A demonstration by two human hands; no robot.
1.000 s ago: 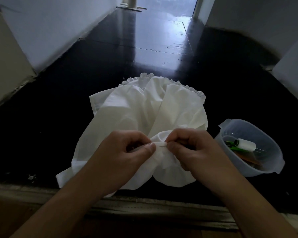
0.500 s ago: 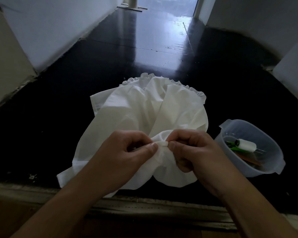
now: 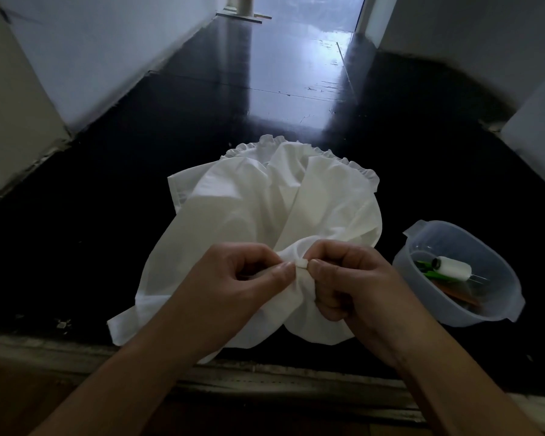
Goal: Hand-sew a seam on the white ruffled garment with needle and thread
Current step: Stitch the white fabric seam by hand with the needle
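The white ruffled garment [image 3: 258,209] lies spread on a dark glossy floor, its frilled edge at the far side. Its near part is lifted and bunched between my hands. My left hand [image 3: 233,284] pinches a small fold of the cloth between thumb and forefinger. My right hand [image 3: 353,284] pinches the same fold from the right, thumb tip almost touching the left thumb, other fingers curled. No needle or thread can be made out at the fold. A white thread spool [image 3: 452,265] lies in the tub at the right.
A translucent plastic tub [image 3: 497,313] stands on the floor right of the garment, holding the spool, green items and something orange-brown. Pale walls run along the left and right. A worn ledge [image 3: 265,372] crosses the near edge under my forearms.
The hands have barely shifted. The pinched fold has grown tighter and smaller between the thumbs, and my right fingers curl a little more.
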